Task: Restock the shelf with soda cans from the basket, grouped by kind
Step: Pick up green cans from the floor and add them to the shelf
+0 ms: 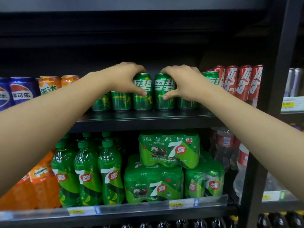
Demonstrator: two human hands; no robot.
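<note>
Black shelf [148,120] holds the green row. Your left hand [126,78] and right hand [182,81] each grip green cans [153,92]; slide them back squarely, labels forward.

Both arms reach to the upper shelf [148,118]. The left hand [125,79] grips a green can [142,92] from above, thumb across its front; the right hand [182,83] grips the neighbouring green can [164,92] the same way. More green cans [120,101] stand alongside, with orange cans [49,84] and blue cans [22,92] left, red cans [238,81] right. Green bottles [87,173] and green multipacks [169,148] fill the lower shelf [131,209].
</note>
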